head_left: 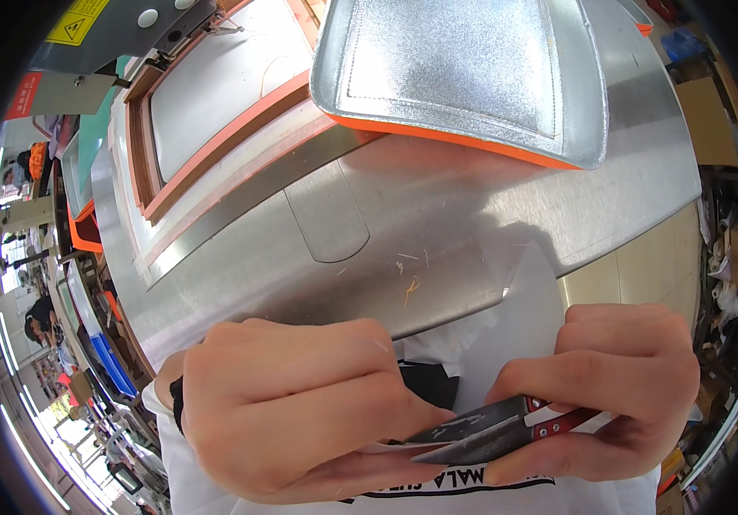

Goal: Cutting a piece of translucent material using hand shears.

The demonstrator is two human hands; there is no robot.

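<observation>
Low in front of my white top, my right hand (618, 390) is closed round the red, riveted handle part of a two-bladed tool (493, 427). Its two dark, narrow blades point left, lying side by side with a thin gap between them. My left hand (291, 399) is curled, its thumb and fingers closed at the blade ends. Whether a thread or something else small is pinched there is hidden. Behind the hands, a translucent pale sheet (519, 318) hangs at the table's front edge, next to a black piece of material (431, 384).
A silver foil-lined piece with orange edging (463, 77) lies on the metal table (437, 223). At left are a reddish frame (236, 142) and a grey machine head (120, 43). Thread scraps (412, 290) lie nearby. Cardboard (705, 120) stands at right.
</observation>
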